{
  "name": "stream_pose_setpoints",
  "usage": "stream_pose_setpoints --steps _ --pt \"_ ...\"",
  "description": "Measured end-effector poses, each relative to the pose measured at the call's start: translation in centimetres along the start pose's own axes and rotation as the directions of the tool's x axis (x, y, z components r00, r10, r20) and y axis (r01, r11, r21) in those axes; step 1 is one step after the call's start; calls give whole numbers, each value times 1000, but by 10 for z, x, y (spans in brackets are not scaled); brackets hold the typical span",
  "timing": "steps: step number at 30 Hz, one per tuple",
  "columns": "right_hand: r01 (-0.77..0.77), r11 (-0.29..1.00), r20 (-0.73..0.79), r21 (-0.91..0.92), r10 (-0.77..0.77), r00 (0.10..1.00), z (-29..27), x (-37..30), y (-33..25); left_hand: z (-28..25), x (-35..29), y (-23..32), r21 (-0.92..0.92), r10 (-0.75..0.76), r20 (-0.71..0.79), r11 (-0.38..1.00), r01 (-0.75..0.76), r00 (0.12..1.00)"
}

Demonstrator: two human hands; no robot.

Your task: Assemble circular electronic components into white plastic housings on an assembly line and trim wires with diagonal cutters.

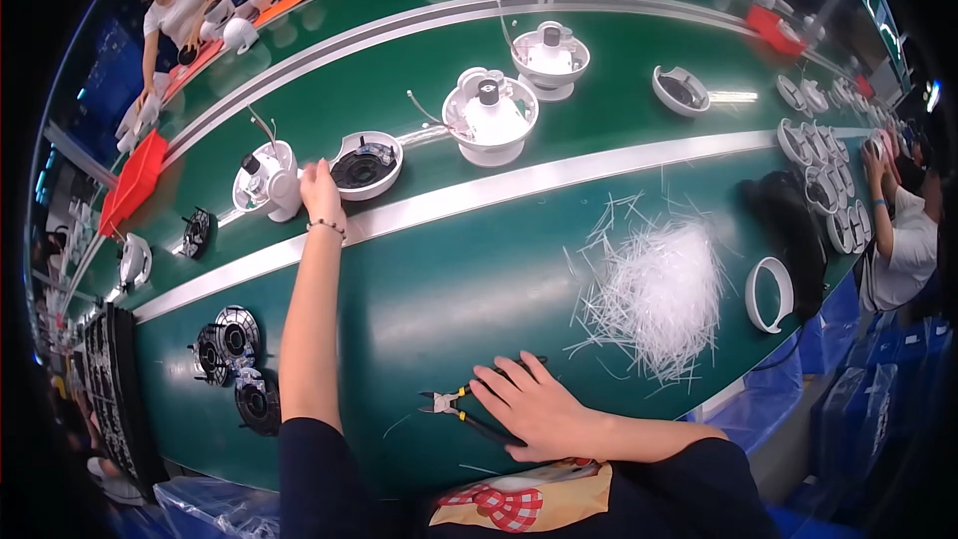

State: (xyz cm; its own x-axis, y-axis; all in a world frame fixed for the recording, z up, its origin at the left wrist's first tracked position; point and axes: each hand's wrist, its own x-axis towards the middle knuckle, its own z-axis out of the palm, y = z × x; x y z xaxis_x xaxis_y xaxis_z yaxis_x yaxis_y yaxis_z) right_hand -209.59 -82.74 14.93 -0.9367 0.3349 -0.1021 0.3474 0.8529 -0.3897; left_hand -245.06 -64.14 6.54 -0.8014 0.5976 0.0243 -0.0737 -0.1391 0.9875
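My left hand (322, 198) reaches across to the belt, its fingers closed at the left rim of a white bowl-shaped housing (391, 180) with a black ring-shaped part inside. Just left of that hand stands a white rounded housing (283, 187) with a black cylinder and a loose wire. My right hand (534, 411) lies palm down on the green table, fingers spread. Beneath it run the handles of a pair of side cutters (445, 402); their jaws point left, and part of the handles is hidden by the hand.
Cut clear plastic strips lie in a pile (664, 289) on the right. Beside it is a white ring (769, 294). Several black ring-shaped parts (239, 334) sit at left. White housings (491, 120) stand along the belt. Other people work at far left and right.
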Motion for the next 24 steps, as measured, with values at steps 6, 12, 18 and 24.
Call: stream_pose_setpoints --steps 6,12,18,24 --pt "-210 951 -360 226 282 890 2 -16 30 44 -121 38 149 857 396 294 -944 329" --pt "185 253 -298 950 545 784 -35 -14 49 121 -95 69 -84 606 764 437 -895 224" --pt "314 282 -420 906 527 739 -44 26 68 125 -35 55 127 301 901 506 -853 313" --pt "-311 868 -726 386 494 479 -62 86 97 119 -31 50 236 247 772 744 -625 586"
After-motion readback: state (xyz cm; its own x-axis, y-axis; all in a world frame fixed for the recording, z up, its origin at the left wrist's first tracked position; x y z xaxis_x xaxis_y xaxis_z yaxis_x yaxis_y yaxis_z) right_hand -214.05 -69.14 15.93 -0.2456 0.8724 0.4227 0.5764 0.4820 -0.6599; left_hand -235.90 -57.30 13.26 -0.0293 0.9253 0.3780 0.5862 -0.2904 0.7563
